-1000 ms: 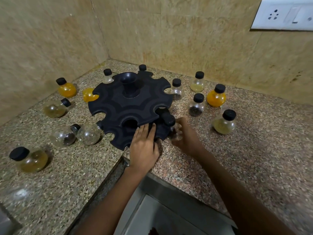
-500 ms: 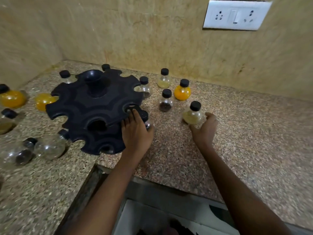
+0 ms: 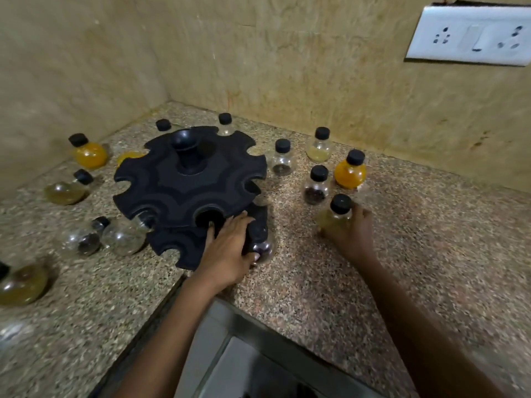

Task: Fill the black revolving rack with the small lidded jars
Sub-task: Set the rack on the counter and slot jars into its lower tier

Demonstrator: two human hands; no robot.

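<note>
**Inspector:** On the speckled granite counter (image 3: 359, 282), in the corner of two beige walls, stands the black revolving rack (image 3: 186, 191), two notched tiers around a central post. State the hands.

**Assistant:** The left hand (image 3: 227, 248) lies flat on the near edge of the rack, fingers straight and reaching to a round slot in the upper tier. Its thumb touches a jar of dark contents (image 3: 260, 245) seated in the lower tier's right notch. The right hand (image 3: 352, 234) curls round a jar of pale yellow contents (image 3: 334, 215), upright with a black lid, just right of the rack; whether it is lifted off the counter I cannot tell.

**Inspector:** Other jars?

**Assistant:** Loose on the counter. To the right, an orange-filled jar (image 3: 350, 170) stands beside three clear ones. To the left, several lie tipped on their sides, among them another orange jar (image 3: 90, 153) by the wall. Two lids show behind the rack.

**Inspector:** Fixtures?

**Assistant:** A white socket plate (image 3: 471, 38) on the right wall.
</note>
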